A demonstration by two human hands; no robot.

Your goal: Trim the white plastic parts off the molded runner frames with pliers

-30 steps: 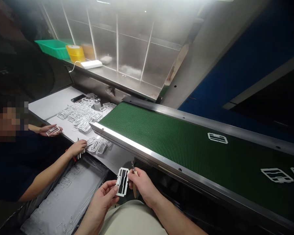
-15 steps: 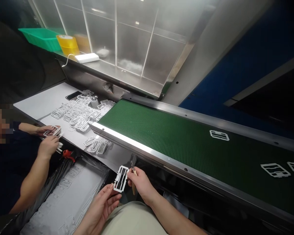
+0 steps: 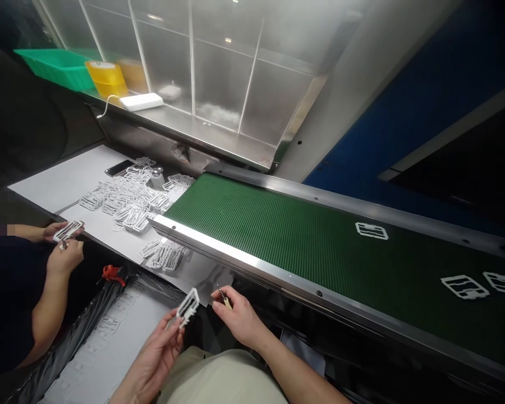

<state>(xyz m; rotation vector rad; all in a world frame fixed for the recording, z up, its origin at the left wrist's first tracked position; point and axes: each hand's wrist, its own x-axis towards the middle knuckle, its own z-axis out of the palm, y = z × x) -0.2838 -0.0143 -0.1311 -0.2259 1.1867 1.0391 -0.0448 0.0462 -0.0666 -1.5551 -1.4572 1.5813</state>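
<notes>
My left hand (image 3: 157, 350) pinches a white plastic frame part (image 3: 188, 306) by its lower end and holds it tilted over the bag-lined bin (image 3: 105, 348) below. My right hand (image 3: 238, 320) is closed around a small tool with a wooden handle and a thin metal tip (image 3: 222, 295). It hovers just to the right of the part, apart from it. Both hands are in front of the steel edge of the green conveyor belt (image 3: 286, 235).
Three white frame parts (image 3: 371, 230) (image 3: 464, 286) (image 3: 504, 282) lie on the belt at the right. A pile of parts (image 3: 126, 199) covers the white table at the left, with a phone (image 3: 119, 167). A co-worker's hands (image 3: 65, 244) hold another part. Red cutters (image 3: 110, 273) lie nearby.
My right hand has let go of the part's edge and moved off to the right. My left hand has tilted the part and carried it left and down. The co-worker's hands have drawn together.
</notes>
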